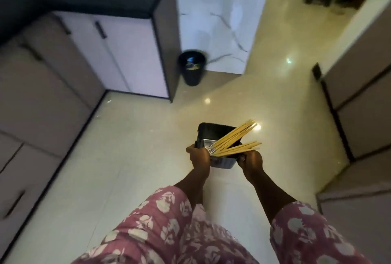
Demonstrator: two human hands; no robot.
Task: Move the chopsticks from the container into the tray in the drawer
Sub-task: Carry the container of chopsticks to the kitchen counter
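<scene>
Head view shows me carrying a black rectangular plastic container [213, 134] above the glossy cream floor tiles [127, 158], one hand on each side. My left hand [200, 156] is curled around its near left edge, my right hand [250, 161] closed on the right rim. A bundle of pale wooden chopsticks [234, 139] lies across it, fanning right, decorated ends by my left grip. No drawer or tray is visible, so I judge the transfer not begun.
</scene>
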